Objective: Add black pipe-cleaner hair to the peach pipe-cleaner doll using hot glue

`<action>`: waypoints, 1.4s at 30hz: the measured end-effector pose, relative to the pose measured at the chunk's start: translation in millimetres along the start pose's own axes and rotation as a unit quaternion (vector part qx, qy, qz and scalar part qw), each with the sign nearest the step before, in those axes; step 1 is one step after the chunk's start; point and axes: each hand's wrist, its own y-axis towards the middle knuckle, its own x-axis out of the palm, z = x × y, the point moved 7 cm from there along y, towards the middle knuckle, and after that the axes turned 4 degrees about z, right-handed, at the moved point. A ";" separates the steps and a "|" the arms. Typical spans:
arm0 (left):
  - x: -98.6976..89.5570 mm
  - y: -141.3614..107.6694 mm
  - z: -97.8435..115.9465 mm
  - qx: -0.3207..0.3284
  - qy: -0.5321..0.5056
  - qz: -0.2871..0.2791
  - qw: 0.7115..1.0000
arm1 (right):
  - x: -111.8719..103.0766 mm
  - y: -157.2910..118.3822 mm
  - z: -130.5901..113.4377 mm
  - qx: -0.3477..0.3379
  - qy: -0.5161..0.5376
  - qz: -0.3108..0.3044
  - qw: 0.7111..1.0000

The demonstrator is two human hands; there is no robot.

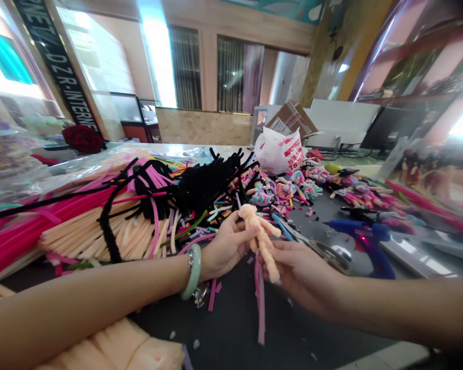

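Because both hands work low over a crowded tabletop (254,329), the head view shows several hazards. The left hand (226,245), wearing a pale green bangle (193,272), and the right hand (301,275) hold a peach chenille doll (259,241) in the air near mid-frame, the fingers (237,223) of each clamped on it: left at the upper body, right at the lower limbs. Principal risk: a blue hot glue gun (370,241), red light showing, lies just beyond the right hand, nozzle pointing toward it; a sideways slip could cause a burn if the tip is hot. Blue-handled scissors (283,227) beside the doll could snag it. Black chenille stems (204,187) and peach stems (100,231) crowd the left, while small multicoloured chenille figures (289,187) obstruct the far side.
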 end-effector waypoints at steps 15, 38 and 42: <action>-5.8 3.9 -4.3 0.026 0.040 -0.005 0.999 | 0.0 21.2 -8.9 -0.062 -0.089 -0.014 0.994; -15.9 0.8 8.4 0.061 0.064 0.091 0.992 | -10.4 39.9 -73.7 -0.189 -0.347 0.058 0.917; -15.2 0.2 8.6 0.053 0.066 0.088 0.993 | -1.3 41.7 -66.6 -0.183 -0.366 0.010 0.913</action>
